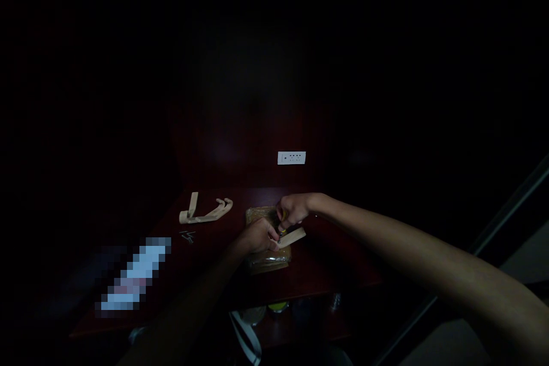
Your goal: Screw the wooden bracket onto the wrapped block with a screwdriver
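Note:
My right hand (292,209) is closed around a yellow-handled screwdriver (283,216), held upright with its tip pointing down at a pale wooden piece (294,237). Fingers of my left hand (259,235) pinch the near end of that piece, close to a small dark metal bit at the screwdriver's tip. Under both hands lies a flat brown package (268,266) wrapped in clear plastic. Most of the screwdriver is hidden by my right fingers.
A pale wooden hook-shaped assembly (210,217) lies on the dark red table (223,280), with several screws (187,236) in front of it. A blurred-out bright sheet (137,274) is at left. A white socket plate (291,158) is on the wall. Items sit on a shelf below.

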Action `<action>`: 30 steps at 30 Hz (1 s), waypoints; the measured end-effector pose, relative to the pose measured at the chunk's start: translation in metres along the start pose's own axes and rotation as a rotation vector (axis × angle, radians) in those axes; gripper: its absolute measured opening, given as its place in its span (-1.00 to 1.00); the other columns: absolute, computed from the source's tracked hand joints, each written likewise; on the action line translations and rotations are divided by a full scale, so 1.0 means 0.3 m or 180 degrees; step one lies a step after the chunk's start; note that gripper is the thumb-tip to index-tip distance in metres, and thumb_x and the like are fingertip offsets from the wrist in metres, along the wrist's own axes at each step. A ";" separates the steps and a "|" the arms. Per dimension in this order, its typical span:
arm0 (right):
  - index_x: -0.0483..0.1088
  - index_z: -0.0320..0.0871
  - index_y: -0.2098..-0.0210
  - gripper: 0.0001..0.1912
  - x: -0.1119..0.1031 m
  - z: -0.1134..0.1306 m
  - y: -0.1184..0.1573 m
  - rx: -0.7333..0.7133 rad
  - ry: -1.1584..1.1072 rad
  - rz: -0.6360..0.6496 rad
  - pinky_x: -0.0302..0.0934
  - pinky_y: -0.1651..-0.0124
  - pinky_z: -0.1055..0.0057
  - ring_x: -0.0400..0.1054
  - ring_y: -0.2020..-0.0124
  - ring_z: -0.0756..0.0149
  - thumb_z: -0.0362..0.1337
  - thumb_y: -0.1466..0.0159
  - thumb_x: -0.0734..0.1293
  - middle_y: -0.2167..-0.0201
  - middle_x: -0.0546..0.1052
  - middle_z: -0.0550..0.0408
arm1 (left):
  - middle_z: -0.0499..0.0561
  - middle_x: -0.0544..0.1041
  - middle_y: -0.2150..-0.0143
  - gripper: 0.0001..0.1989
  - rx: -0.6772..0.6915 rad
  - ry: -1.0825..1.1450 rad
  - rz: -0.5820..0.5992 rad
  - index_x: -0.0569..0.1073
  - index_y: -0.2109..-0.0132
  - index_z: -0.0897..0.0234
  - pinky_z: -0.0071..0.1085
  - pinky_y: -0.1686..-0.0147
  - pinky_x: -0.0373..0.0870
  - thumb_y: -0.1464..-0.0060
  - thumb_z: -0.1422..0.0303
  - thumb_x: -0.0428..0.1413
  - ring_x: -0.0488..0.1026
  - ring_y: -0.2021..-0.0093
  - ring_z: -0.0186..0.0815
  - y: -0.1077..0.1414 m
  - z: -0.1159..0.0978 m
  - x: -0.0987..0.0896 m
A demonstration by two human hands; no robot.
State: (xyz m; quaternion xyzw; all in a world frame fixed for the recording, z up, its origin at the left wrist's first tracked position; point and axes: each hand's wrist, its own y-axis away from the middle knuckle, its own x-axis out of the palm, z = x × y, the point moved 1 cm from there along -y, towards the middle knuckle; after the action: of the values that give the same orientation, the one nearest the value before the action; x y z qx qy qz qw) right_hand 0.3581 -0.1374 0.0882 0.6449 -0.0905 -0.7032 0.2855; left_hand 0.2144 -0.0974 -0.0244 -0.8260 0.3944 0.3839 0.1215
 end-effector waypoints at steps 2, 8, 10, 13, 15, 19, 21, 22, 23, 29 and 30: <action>0.41 -0.25 0.18 -0.64 0.000 0.005 0.004 -0.0012 -0.0149 0.0121 0.08 0.49 0.50 0.25 0.56 0.43 -0.21 -0.06 0.38 0.56 0.41 0.21 | -0.02 0.58 0.40 -0.71 -0.0007 -0.0008 -0.0012 0.60 0.28 0.28 -0.47 0.44 0.30 0.28 0.34 0.28 0.47 0.38 -0.27 0.001 0.000 0.001; 0.39 -0.21 0.18 -0.73 -0.022 0.036 0.014 -0.0069 0.0112 -0.0008 0.10 0.43 0.50 0.29 0.50 0.41 -0.22 -0.14 0.34 0.51 0.44 0.17 | -0.03 0.56 0.42 -0.72 0.0000 0.0060 -0.0038 0.60 0.29 0.30 -0.48 0.46 0.26 0.28 0.35 0.27 0.45 0.40 -0.30 0.007 -0.011 0.004; 0.40 -0.21 0.18 -0.70 -0.027 0.036 0.016 -0.0122 0.0373 -0.0159 0.08 0.44 0.49 0.27 0.50 0.40 -0.16 -0.15 0.35 0.52 0.43 0.16 | -0.04 0.55 0.45 -0.71 -0.0007 0.0094 -0.0016 0.60 0.29 0.30 -0.49 0.49 0.24 0.28 0.34 0.27 0.43 0.43 -0.33 0.007 -0.012 0.004; 0.40 -0.21 0.15 -0.68 -0.027 0.022 0.015 -0.0155 0.0307 -0.0069 0.07 0.44 0.50 0.26 0.50 0.41 -0.14 -0.17 0.33 0.52 0.42 0.16 | -0.05 0.53 0.45 -0.68 0.0004 0.0151 -0.0002 0.59 0.28 0.32 -0.50 0.49 0.23 0.30 0.34 0.28 0.42 0.44 -0.35 0.005 -0.010 0.004; 0.41 -0.22 0.16 -0.69 -0.028 0.012 0.011 -0.0135 0.0227 0.0014 0.07 0.44 0.50 0.26 0.50 0.41 -0.14 -0.18 0.32 0.49 0.43 0.15 | -0.05 0.54 0.43 -0.68 0.0020 0.0197 -0.0002 0.58 0.27 0.33 -0.52 0.47 0.25 0.30 0.35 0.27 0.42 0.42 -0.36 0.006 -0.010 0.004; 0.44 -0.22 0.19 -0.67 -0.042 0.011 -0.010 -0.0097 0.0379 0.0006 0.07 0.42 0.48 0.27 0.45 0.39 -0.11 -0.15 0.35 0.41 0.46 0.11 | -0.04 0.54 0.43 -0.74 0.0035 0.0223 0.0000 0.58 0.31 0.34 -0.52 0.47 0.26 0.28 0.38 0.26 0.41 0.44 -0.38 0.016 -0.021 0.001; 0.45 -0.22 0.19 -0.65 -0.050 0.016 -0.021 -0.0076 0.0455 0.0077 0.07 0.42 0.48 0.27 0.45 0.39 -0.09 -0.15 0.34 0.41 0.47 0.11 | -0.04 0.54 0.43 -0.76 0.0032 0.0214 -0.0007 0.58 0.33 0.34 -0.51 0.46 0.26 0.29 0.39 0.26 0.42 0.44 -0.37 0.021 -0.029 -0.001; 0.45 -0.22 0.19 -0.64 -0.052 0.017 -0.026 -0.0076 0.0482 0.0121 0.07 0.43 0.47 0.27 0.46 0.39 -0.08 -0.15 0.33 0.42 0.47 0.11 | -0.04 0.54 0.43 -0.76 0.0024 0.0211 -0.0015 0.57 0.33 0.34 -0.51 0.46 0.27 0.29 0.39 0.26 0.42 0.44 -0.37 0.023 -0.033 -0.001; 0.46 -0.23 0.20 -0.63 -0.053 0.018 -0.030 -0.0079 0.0511 0.0150 0.06 0.44 0.47 0.26 0.47 0.38 -0.06 -0.16 0.32 0.43 0.47 0.11 | -0.04 0.54 0.43 -0.76 0.0016 0.0207 -0.0022 0.57 0.33 0.34 -0.51 0.46 0.27 0.29 0.40 0.26 0.42 0.43 -0.37 0.024 -0.036 -0.002; 0.48 -0.28 0.19 -0.50 -0.045 0.022 -0.024 0.0044 0.0727 0.0066 0.07 0.45 0.43 0.28 0.47 0.35 0.05 -0.18 0.26 0.39 0.49 0.04 | -0.06 0.53 0.45 -0.76 -0.0014 0.0154 0.0012 0.57 0.33 0.33 -0.51 0.48 0.26 0.27 0.37 0.26 0.42 0.44 -0.36 0.018 -0.033 -0.002; 0.48 -0.29 0.18 -0.48 -0.045 0.027 -0.022 0.0076 0.0738 0.0099 0.08 0.44 0.44 0.29 0.45 0.34 0.06 -0.15 0.29 0.36 0.50 0.03 | -0.06 0.53 0.45 -0.75 -0.0013 0.0148 0.0016 0.57 0.33 0.33 -0.51 0.48 0.26 0.27 0.36 0.27 0.42 0.44 -0.36 0.015 -0.029 -0.002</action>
State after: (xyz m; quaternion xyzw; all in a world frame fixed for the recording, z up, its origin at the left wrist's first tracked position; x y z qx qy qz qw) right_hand 0.3486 -0.1271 0.0977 0.7238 -0.0753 -0.6182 0.2973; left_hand 0.2155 -0.1044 -0.0176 -0.8339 0.3985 0.3657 0.1097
